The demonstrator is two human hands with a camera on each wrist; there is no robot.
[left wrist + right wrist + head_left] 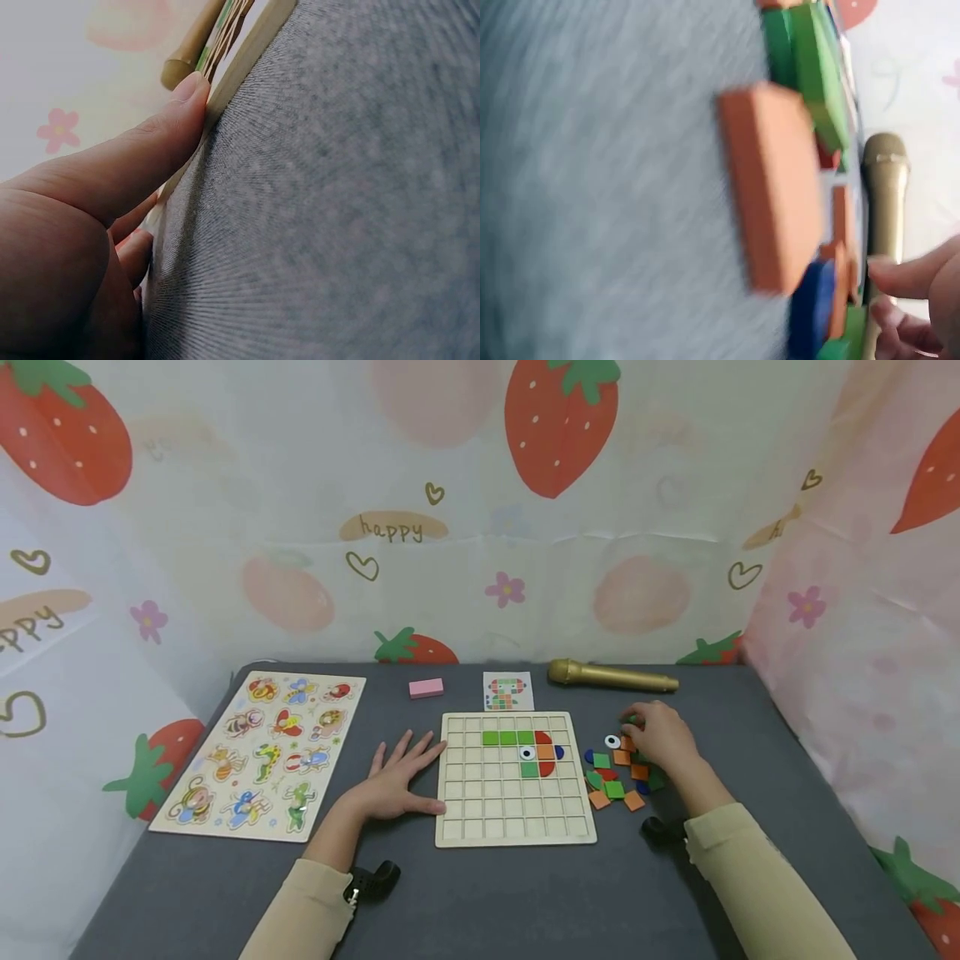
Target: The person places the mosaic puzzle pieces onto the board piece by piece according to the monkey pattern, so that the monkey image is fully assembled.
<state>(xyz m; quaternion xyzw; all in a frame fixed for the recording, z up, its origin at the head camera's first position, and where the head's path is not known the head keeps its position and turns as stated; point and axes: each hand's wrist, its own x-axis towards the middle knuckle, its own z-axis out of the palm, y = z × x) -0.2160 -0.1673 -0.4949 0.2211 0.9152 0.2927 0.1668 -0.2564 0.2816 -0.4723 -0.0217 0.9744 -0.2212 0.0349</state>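
- Laid the left hand [397,785] by the grid board [514,831] on the desk [480,902], with straight, spread fingers and thumb touching the board's left edge.
- Had coloured tiles [544,752] sitting in the board's upper cells.
- Saw loose tiles [622,757] scattered just right of the board.
- Bent the right hand's [660,735] fingers around a green tile [630,719] at the scatter's far end; could not tell gripping from touching.
- Saw picture card [508,692] and gold microphone [613,677] beyond.

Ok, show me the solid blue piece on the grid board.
The rightmost piece on the grid board, beside the orange square; the rest are green squares, red pieces and an eye piece.
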